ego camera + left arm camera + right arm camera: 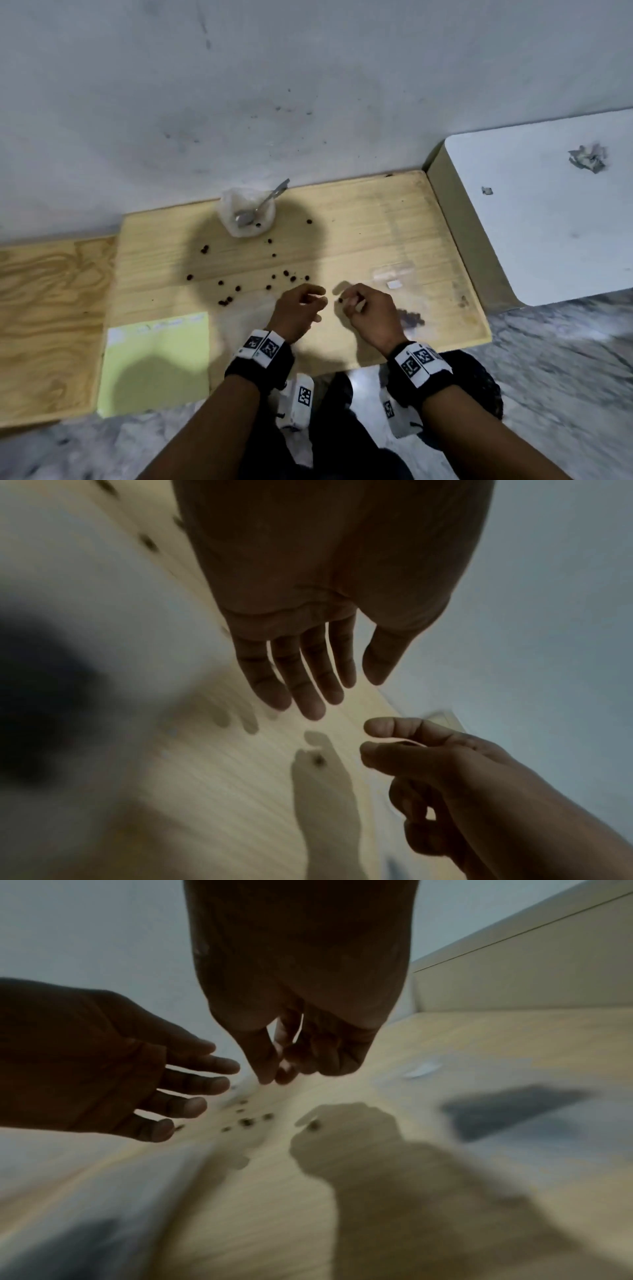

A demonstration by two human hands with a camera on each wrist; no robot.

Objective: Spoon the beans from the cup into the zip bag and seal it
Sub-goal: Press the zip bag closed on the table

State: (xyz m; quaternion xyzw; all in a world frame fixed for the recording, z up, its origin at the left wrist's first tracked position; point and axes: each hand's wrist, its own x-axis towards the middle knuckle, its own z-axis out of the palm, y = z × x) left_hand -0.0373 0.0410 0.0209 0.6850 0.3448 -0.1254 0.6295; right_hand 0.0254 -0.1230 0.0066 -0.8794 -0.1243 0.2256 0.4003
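now | left hand (297, 313) fingers loose | right hand (368, 310) fingers pinched, contents unclear

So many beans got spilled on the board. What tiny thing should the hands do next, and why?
Probably pinch up the bean lying just below the right hand and carry it to the zip bag beside it. The cup looks nearly empty with the spoon resting inside, while loose beans dot the board. Whether the right fingers already pinch something is unclear.
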